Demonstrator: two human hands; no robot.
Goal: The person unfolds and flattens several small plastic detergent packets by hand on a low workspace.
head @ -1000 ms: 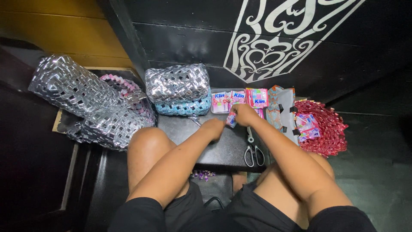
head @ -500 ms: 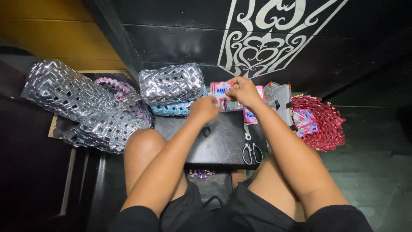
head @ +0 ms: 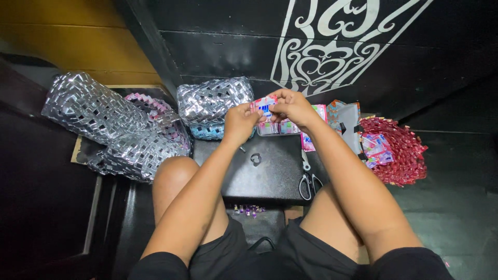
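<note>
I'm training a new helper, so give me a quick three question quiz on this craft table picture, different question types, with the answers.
1. True or false: both hands hold the pink sachet wrapper.
2. Which lies on the black box by the right knee: A scissors, B a knife, C a stapler?
3. What colour is the woven basket at the person's right?

Key: 1 true, the left hand and right hand pinch it. 2 A. 3 red.

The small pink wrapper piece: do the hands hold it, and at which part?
Yes. The left hand and right hand pinch the small pink wrapper piece at its left and right ends.
</note>
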